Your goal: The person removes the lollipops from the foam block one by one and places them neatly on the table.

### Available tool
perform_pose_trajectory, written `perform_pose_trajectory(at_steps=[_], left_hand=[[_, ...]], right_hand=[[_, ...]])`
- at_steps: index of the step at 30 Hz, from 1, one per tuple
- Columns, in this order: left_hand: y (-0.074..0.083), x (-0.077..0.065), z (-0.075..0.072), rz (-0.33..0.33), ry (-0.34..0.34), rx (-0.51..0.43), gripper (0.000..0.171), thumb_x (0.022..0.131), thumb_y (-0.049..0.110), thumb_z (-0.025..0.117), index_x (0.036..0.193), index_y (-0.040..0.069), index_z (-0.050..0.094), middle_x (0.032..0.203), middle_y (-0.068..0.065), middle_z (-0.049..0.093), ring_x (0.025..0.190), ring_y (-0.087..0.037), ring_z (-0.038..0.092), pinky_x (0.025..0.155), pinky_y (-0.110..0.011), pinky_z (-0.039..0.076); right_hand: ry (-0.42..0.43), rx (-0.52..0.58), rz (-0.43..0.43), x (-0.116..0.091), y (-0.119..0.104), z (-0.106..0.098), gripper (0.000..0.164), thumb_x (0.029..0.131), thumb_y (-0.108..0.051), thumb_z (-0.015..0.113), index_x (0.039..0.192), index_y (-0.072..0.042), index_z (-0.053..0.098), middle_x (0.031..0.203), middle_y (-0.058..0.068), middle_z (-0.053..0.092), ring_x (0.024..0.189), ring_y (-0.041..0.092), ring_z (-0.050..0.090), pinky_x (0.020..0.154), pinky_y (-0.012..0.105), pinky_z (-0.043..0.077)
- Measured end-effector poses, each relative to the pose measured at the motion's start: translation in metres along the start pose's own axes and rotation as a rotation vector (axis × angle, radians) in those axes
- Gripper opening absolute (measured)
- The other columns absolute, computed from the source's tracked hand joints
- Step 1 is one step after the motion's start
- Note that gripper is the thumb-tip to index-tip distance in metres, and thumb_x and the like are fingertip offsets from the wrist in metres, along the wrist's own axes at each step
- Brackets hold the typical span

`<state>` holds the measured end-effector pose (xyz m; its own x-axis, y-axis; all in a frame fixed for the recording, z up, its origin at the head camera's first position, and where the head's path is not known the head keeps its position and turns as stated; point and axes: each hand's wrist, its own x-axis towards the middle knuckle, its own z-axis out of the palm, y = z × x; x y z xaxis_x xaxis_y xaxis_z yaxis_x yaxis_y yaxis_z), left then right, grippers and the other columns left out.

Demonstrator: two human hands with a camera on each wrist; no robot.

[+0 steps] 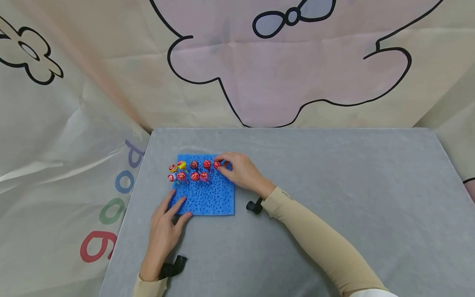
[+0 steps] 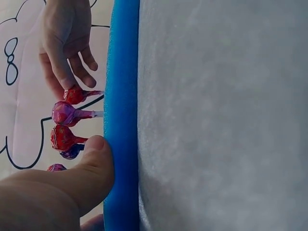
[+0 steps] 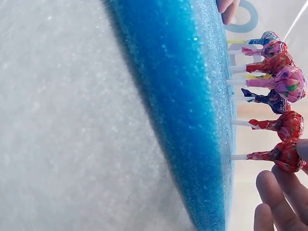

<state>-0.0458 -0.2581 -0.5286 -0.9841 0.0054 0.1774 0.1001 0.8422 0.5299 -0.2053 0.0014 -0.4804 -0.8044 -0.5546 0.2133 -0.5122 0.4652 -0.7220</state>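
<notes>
A square blue foam block [image 1: 213, 201] full of small holes lies on the table, with wrapped lollipops standing in it by their sticks in two rows. At the right end of the far row my right hand [image 1: 243, 171] pinches a red lollipop [image 3: 285, 155] by its head; its white stick meets the foam in the right wrist view. My left hand [image 1: 163, 233] rests its spread fingertips and thumb on the block's near left part. In the left wrist view the left thumb [image 2: 94, 166] presses against the foam, close to a red lollipop [image 2: 62, 138].
The grey table [image 1: 334, 173] extends right of the block. Black straps [image 1: 255, 206] are at both wrists. A printed cloth backdrop [image 1: 259, 82] hangs behind the table, and another printed cloth [image 1: 67, 185] hangs at the left.
</notes>
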Motion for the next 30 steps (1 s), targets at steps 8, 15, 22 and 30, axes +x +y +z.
perform_pose_trajectory(at_steps=[8,15,22,30], left_hand=[[0.0019,0.0041,-0.0005,0.002,-0.016,0.014,0.055,0.089,0.023,0.084,0.14,0.008,0.067,0.161,-0.021,0.044,0.146,-0.046,0.042,0.113,-0.069,0.034],[0.0015,0.0066,-0.0011,0.005,-0.01,0.011,0.056,0.089,0.023,0.084,0.14,0.007,0.066,0.16,-0.021,0.044,0.145,-0.046,0.044,0.112,-0.069,0.038],[0.0022,0.0064,-0.0017,-0.001,-0.014,0.006,0.056,0.089,0.021,0.084,0.14,0.008,0.066,0.161,-0.021,0.044,0.143,-0.048,0.046,0.109,-0.072,0.038],[0.0022,0.0067,-0.0015,-0.004,-0.018,0.015,0.056,0.089,0.023,0.084,0.141,0.008,0.066,0.161,-0.02,0.044,0.144,-0.046,0.045,0.109,-0.073,0.037]], right_hand=[[-0.009,-0.005,0.021,0.0008,0.0008,-0.0017,0.028,0.1,-0.015,0.071,0.127,-0.007,0.073,0.125,0.006,0.074,0.098,0.015,0.071,0.086,0.033,0.059],[-0.004,-0.001,0.033,0.0025,0.0021,0.0,0.028,0.1,-0.014,0.071,0.127,-0.008,0.073,0.124,0.006,0.074,0.097,0.015,0.071,0.086,0.033,0.059],[0.0,0.004,0.041,0.0025,0.0019,0.0003,0.027,0.099,-0.014,0.072,0.125,-0.009,0.074,0.124,0.006,0.075,0.096,0.014,0.071,0.087,0.031,0.06],[0.022,0.017,0.026,0.0027,0.0015,0.0012,0.026,0.099,-0.014,0.073,0.124,-0.009,0.074,0.121,0.006,0.075,0.094,0.015,0.071,0.085,0.032,0.06]])
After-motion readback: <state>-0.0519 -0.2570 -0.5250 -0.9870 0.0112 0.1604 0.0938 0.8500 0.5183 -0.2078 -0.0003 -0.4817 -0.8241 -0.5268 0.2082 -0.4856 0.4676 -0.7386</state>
